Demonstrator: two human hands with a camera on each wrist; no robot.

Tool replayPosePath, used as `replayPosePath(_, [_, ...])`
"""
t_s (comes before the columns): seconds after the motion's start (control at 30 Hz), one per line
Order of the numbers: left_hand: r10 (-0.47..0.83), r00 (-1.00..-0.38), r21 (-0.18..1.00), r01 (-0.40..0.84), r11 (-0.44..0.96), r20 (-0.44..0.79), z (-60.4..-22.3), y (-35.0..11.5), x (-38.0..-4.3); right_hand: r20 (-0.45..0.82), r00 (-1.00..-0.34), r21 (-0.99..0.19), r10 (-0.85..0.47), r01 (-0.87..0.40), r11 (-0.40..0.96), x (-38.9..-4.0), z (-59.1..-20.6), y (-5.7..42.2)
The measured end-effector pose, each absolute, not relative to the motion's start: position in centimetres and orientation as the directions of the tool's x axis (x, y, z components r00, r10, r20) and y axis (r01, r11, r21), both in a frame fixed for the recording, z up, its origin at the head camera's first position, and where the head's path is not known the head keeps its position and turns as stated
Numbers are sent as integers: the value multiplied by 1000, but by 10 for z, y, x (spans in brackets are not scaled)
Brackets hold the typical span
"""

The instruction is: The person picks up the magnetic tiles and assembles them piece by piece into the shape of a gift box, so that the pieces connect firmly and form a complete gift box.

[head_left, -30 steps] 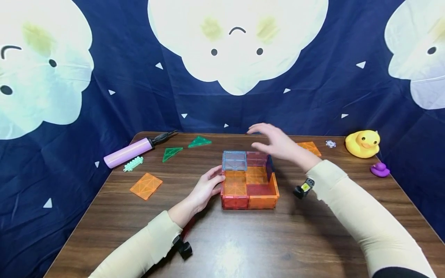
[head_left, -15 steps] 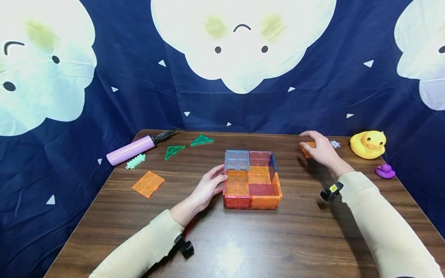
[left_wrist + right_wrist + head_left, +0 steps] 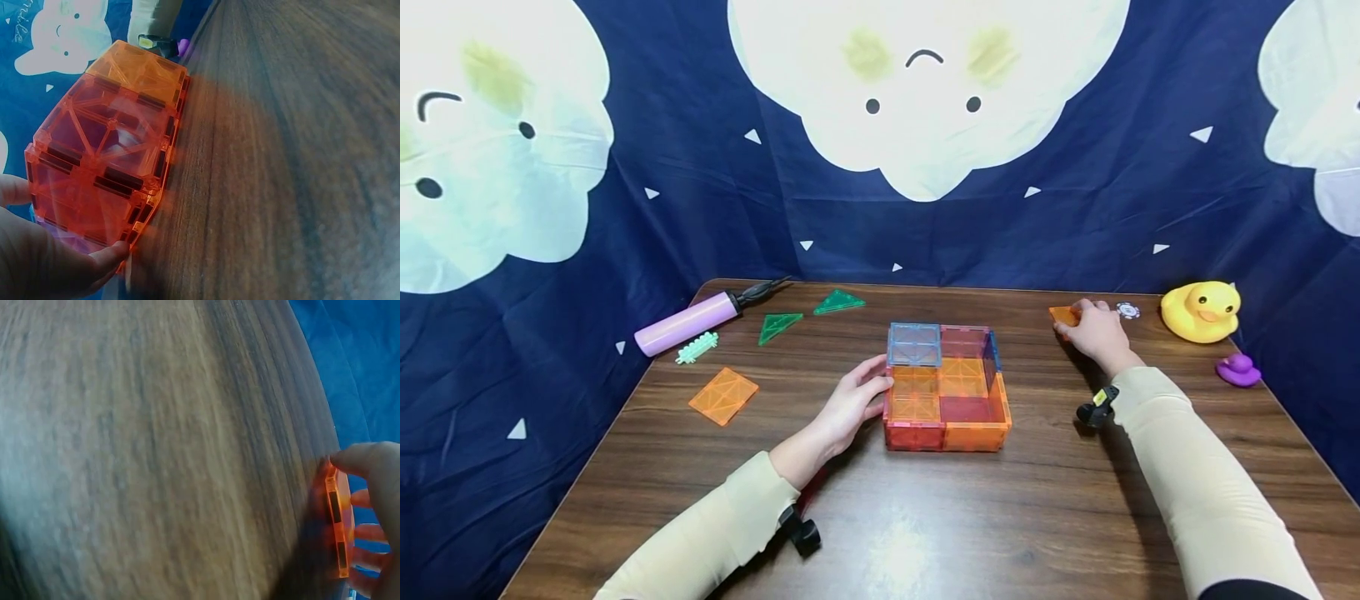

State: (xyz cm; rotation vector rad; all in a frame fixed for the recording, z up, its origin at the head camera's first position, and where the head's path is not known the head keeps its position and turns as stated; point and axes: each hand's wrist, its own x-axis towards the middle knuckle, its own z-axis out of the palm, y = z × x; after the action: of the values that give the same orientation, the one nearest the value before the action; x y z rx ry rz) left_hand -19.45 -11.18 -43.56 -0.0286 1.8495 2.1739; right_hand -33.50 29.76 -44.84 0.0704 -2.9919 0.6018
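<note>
A low box of translucent magnetic tiles (image 3: pixel 973 437) stands mid-table, with red, orange and blue walls. An orange tile (image 3: pixel 915 393) and a clear blue tile (image 3: pixel 914 343) cover its left half, while the right half is uncovered. My left hand (image 3: pixel 848 407) rests against the left wall; the left wrist view shows its fingertips on the red tile (image 3: pixel 81 194). At the far right, my right hand (image 3: pixel 1099 335) pinches a loose orange magnetic tile (image 3: pixel 336 519) between thumb and fingers, low over the table. Part of that tile is hidden behind the hand.
On the left lie another orange tile (image 3: pixel 724 397), green triangle tiles (image 3: pixel 838 302), a mint-green toy piece (image 3: pixel 697 347) and a lilac hand pump (image 3: pixel 688 325). A poker chip (image 3: pixel 1127 310), a yellow duck (image 3: pixel 1201 312) and a purple duck (image 3: pixel 1238 370) sit at the right.
My right hand has moved from behind the box to the right, come down and taken hold of the orange tile there. My left hand stays at the box's left wall.
</note>
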Motion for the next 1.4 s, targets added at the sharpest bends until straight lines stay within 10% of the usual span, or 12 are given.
replayPosePath(0.77, [197,-961,966,-223,-132,-194,-435,-111,-194,240,-948,-569,-208,-311,761,-316,-422,271])
replayPosePath(1.4, [206,-960,967,-219,-127,-190,-436,-111,-195,300,-673,-555,-676,-700,449,-275,-390,193])
